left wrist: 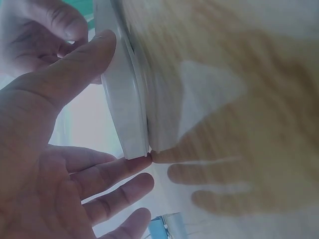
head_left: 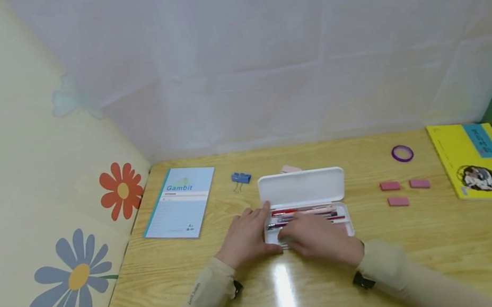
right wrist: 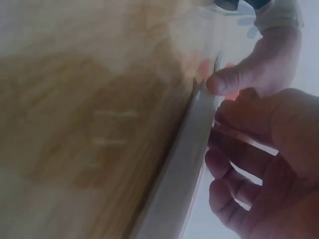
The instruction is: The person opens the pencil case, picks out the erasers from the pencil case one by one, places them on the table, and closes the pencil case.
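Looking down from the head view, we see an open white pencil case (head_left: 302, 188) on the wooden table (head_left: 392, 280), its lid tipped up at the back and pens (head_left: 323, 213) lying inside. Our left hand (head_left: 246, 235) rests at the case's left end, thumb by the near corner, fingers extended towards the hinge, while our right hand (head_left: 316, 239) reaches over the front compartment with its fingers bent. A notebook (head_left: 180, 204) and a blue binder clip (head_left: 241, 178) lie to the left; three pink erasers (head_left: 389, 186), a purple tape ring (head_left: 412, 153) and a yellow book (head_left: 449, 153) lie to the right. From the left wrist, we see that thumb touching the case wall and the other fingers spread nearly straight. From the right wrist, our fingers curl at the case's edge, but the view is murky and we cannot tell whether they pinch anything
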